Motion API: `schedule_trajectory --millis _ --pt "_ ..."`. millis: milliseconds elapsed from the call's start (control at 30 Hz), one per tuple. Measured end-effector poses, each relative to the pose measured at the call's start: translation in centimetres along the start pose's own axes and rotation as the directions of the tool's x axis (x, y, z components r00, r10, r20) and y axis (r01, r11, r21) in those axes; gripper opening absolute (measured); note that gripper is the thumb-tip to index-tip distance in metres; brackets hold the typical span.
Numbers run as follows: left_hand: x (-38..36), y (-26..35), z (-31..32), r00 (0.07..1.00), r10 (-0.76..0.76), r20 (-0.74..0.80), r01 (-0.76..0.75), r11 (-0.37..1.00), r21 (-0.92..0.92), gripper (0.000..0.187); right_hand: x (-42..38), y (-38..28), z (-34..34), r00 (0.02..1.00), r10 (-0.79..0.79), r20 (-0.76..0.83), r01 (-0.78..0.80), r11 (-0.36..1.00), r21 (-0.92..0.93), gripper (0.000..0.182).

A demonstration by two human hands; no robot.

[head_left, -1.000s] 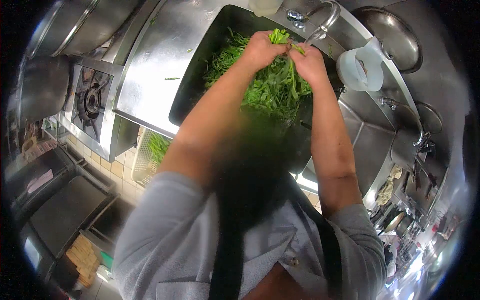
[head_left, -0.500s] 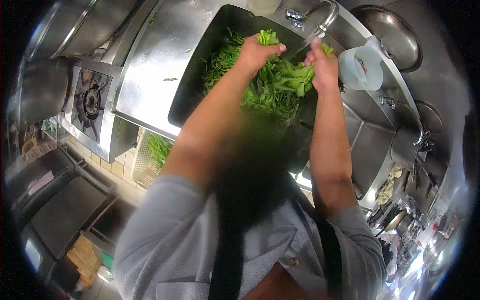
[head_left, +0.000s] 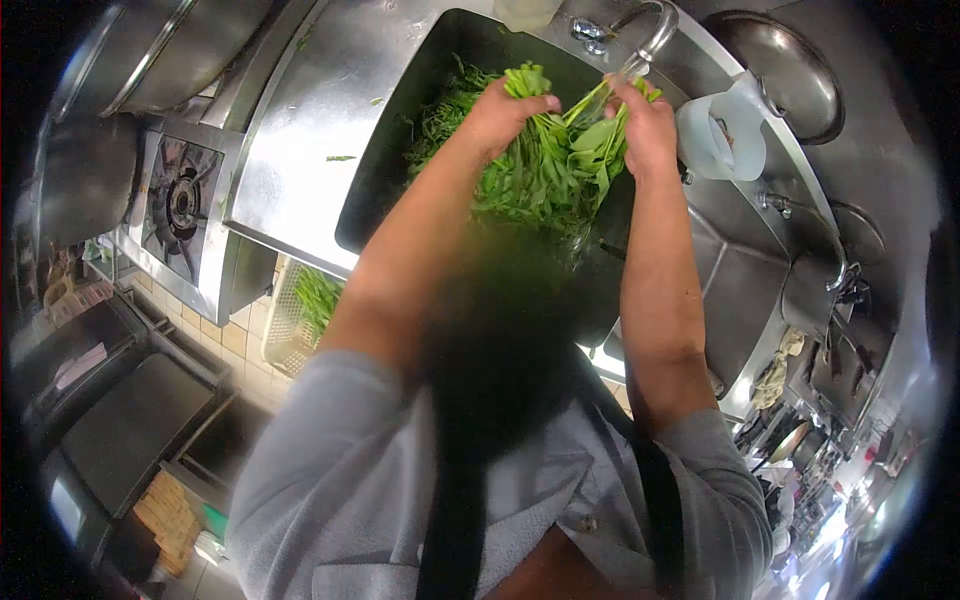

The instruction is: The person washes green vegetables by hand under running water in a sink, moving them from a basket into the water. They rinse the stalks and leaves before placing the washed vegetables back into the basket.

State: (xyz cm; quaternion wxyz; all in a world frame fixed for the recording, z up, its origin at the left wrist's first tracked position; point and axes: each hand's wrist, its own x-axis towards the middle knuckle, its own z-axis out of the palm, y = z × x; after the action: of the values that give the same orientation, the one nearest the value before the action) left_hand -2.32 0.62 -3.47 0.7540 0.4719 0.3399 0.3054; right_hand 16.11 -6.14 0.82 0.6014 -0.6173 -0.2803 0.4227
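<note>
My left hand (head_left: 503, 118) is closed around the stem ends of a bunch of leafy greens (head_left: 545, 165), whose leaves hang down over the sink (head_left: 385, 190). To the right, under the faucet (head_left: 657, 42), my right hand (head_left: 645, 125) grips stems of the greens too, with leaves hanging below it. Running water falls near the right fingers. More loose greens (head_left: 445, 125) lie in the sink beside and beneath the held ones. A dark blur covers the near part of the sink.
A translucent plastic pitcher (head_left: 712, 140) stands right of my right hand. A second sink basin (head_left: 745, 275) lies beyond my right forearm. On the left are a steel counter (head_left: 300, 150) and a gas burner (head_left: 183, 200). A basket (head_left: 285, 335) of greens sits low, below the counter edge.
My right hand has shifted slightly, and its greens now hang close to those in my left hand. The left hand has moved slightly left and down.
</note>
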Motion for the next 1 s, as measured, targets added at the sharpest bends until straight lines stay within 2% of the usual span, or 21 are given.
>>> schedule_trajectory --millis 33,67,133,200,267,333,367,433,467,533,567,600,700,767,800,867,900,1000 --pt "-0.8 0.6 -0.1 0.992 -0.059 -0.109 0.064 0.997 0.045 0.037 0.0 -0.2 -0.3 1.000 0.001 -0.002 -0.001 1.000 0.001 0.021" --pt "-1.0 0.4 -0.7 0.992 -0.060 -0.107 0.065 0.997 0.047 0.037 0.1 -0.6 -0.6 0.999 -0.023 -0.048 0.025 0.998 0.050 0.019" --pt "-0.9 -0.5 -2.6 0.959 -0.079 -0.272 0.170 0.928 0.332 0.030 0.6 -1.4 -1.6 0.994 -0.050 -0.100 0.060 0.993 0.098 0.019" --pt "-0.9 -0.8 -4.4 0.951 -0.056 -0.306 0.179 0.903 0.390 0.029 1.2 -1.9 -2.5 0.990 -0.134 -0.045 0.137 0.988 0.072 0.019" --pt "-0.7 -0.7 -4.8 0.939 -0.029 -0.343 0.190 0.875 0.444 0.028 1.2 -2.5 -2.5 0.994 -0.097 -0.044 0.100 0.992 0.077 0.022" --pt "-1.1 2.4 -3.1 0.974 0.012 -0.225 0.090 0.894 0.439 0.029 1.6 -2.4 -2.4 0.988 -0.108 0.111 0.115 0.992 -0.058 0.024" --pt "0.2 1.8 -3.1 0.996 0.046 -0.083 -0.018 0.950 0.312 0.029 1.7 -2.2 -2.1 0.987 -0.108 0.116 0.115 0.992 -0.058 0.024" --pt "1.1 3.3 -1.4 0.982 0.123 0.146 -0.160 0.948 0.276 0.044 1.7 -2.1 -0.8 0.965 -0.082 0.251 0.131 0.973 -0.187 0.027" --pt "1.6 3.7 -0.5 0.982 0.127 0.143 -0.162 0.948 0.275 0.044 1.8 -1.9 -0.3 0.963 -0.083 0.255 0.134 0.973 -0.189 0.027" --pt "2.5 4.6 0.7 0.945 0.129 0.301 -0.194 0.961 0.198 0.040 2.0 -1.7 0.3 0.954 0.019 0.300 0.066 0.961 -0.269 0.027" --pt "2.5 5.0 0.8 0.966 0.092 0.240 -0.164 0.939 0.302 0.034 2.0 -1.8 0.3 0.948 0.006 0.319 0.068 0.973 -0.219 0.033" --pt "2.6 4.9 0.9 0.966 0.091 0.243 -0.164 0.939 0.302 0.034 2.1 -1.7 0.0 0.948 0.006 0.317 0.067 0.973 -0.219 0.033" --pt "2.9 4.4 0.9 0.970 0.193 0.147 -0.211 0.970 0.119 0.024 1.8 -1.4 -0.5 0.957 0.003 0.291 0.076 0.963 -0.260 0.037" --pt "3.0 4.1 0.8 0.977 0.179 0.117 -0.197 0.966 0.165 0.022 0.8 -1.4 0.0 0.977 0.030 0.212 0.092 0.835 -0.542 0.039" --pt "3.1 3.9 0.7 0.982 0.167 0.088 -0.182 0.961 0.209 0.020 0.8 -1.1 0.0 0.977 0.031 0.209 0.090 0.835 -0.542 0.039" --pt "3.3 3.1 0.9 0.985 0.159 0.061 -0.169 0.962 0.214 0.019 1.1 0.1 0.1 0.949 -0.090 0.302 0.286 0.649 -0.705 0.037" --pt "3.3 2.8 1.0 0.988 0.154 0.032 -0.157 0.963 0.219 0.019 0.8 0.5 0.5 0.940 -0.166 0.299 0.338 0.583 -0.739 0.038" --pt "3.2 2.2 1.2 0.987 0.160 0.024 -0.162 0.977 0.138 0.022 0.2 0.6 1.1 0.950 -0.149 0.274 0.310 0.552 -0.774 0.038"
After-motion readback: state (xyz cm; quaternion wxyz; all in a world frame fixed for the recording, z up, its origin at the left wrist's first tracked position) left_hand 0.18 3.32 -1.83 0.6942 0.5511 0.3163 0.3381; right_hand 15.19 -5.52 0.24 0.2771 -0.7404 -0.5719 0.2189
